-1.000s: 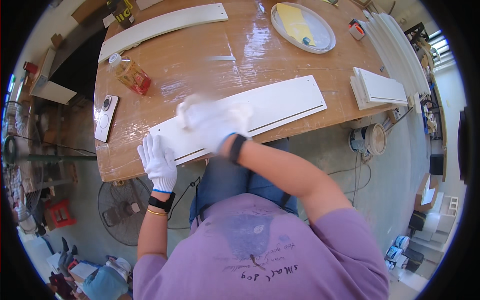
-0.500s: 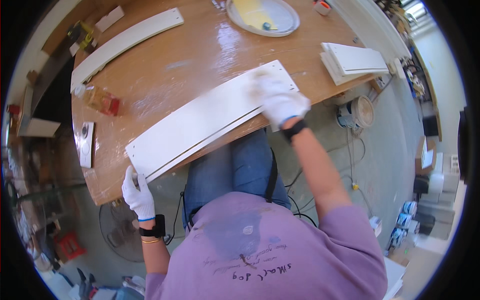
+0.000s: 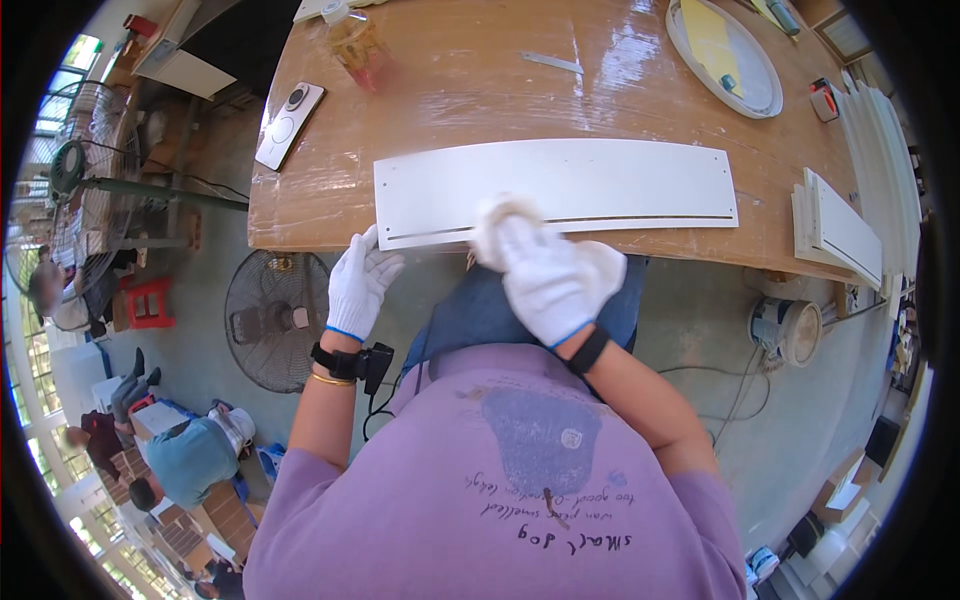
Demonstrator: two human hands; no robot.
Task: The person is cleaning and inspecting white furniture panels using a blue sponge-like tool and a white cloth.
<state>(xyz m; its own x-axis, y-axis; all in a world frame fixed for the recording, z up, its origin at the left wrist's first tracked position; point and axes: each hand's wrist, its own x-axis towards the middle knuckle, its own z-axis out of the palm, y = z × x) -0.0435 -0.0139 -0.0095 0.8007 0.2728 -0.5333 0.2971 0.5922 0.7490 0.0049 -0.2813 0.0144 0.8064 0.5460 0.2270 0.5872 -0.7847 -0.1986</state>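
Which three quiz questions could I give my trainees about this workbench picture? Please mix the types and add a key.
1. Multiple choice: which gloved hand has a pale wad under its fingers, at the white board?
A) left only
B) right only
C) both

2. True or false: the phone lies to the right of the white board.

3. Fill in the blank: the shallow round tray holds a sheet coloured ____.

Key:
1. B: the right hand.
2. False: the phone lies to the left of the board, farther from the person.
3. yellow
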